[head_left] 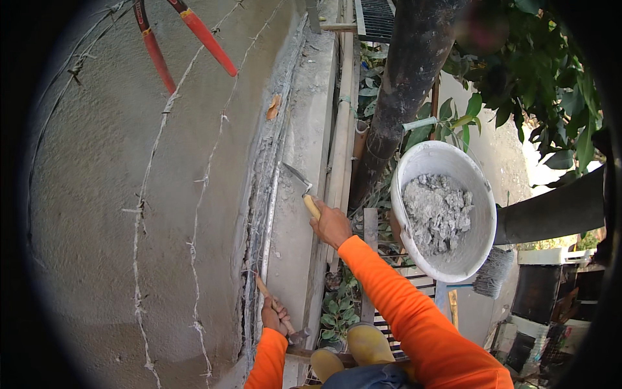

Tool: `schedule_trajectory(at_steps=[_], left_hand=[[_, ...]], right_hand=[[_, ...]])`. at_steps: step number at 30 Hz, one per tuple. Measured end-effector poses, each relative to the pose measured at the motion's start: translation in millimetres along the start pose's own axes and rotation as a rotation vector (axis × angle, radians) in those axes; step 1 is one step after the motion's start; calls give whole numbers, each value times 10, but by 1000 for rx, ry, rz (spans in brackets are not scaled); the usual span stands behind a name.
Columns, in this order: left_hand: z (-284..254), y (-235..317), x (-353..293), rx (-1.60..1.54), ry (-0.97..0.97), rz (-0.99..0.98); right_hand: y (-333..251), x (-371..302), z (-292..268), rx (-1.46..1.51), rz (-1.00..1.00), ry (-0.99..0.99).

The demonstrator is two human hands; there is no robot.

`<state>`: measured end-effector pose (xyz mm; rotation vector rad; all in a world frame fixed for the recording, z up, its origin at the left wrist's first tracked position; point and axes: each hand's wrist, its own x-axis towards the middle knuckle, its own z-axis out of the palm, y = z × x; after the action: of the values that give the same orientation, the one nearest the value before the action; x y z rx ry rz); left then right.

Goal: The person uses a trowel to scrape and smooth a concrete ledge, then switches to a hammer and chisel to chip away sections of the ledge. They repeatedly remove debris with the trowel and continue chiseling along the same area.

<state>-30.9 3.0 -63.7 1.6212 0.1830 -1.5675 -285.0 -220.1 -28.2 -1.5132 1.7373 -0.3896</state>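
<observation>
My right hand (332, 227) is closed around the wooden handle of a small pointing trowel (298, 175). Its metal blade points up and left, over the concrete ledge beside the wall joint. Lower down, my left hand (275, 316) grips a wooden-handled tool (263, 286) with a dark, blunt end (299, 336); its exact kind is unclear. The handle's far tip lies close to the rough joint (251, 259) between wall and ledge. To the right of my right hand, a white bucket (414, 159) holds crumbly grey mortar or rubble (437, 211).
Strands of barbed wire (137, 246) run in front of the grey wall (84, 194). Red-handled pliers (206, 42) hang at the upper left. A dark thick pole (405, 84), leafy branches (557, 91) and a brush (494, 272) are at the right. My yellow boots (369, 343) stand over metal slats.
</observation>
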Motion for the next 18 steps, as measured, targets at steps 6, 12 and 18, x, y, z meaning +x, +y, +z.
schedule_trajectory(at_steps=[6,12,18], left_hand=[[14,-5,13,-13,7,0],[-13,0,32,-5,-2,-15],[3,23,0,-23,-1,-30]], right_hand=[[349,-544,498,417,-21,234],[265,-679,1251,820,188,204],[-83,-312,1479,1111,284,37]])
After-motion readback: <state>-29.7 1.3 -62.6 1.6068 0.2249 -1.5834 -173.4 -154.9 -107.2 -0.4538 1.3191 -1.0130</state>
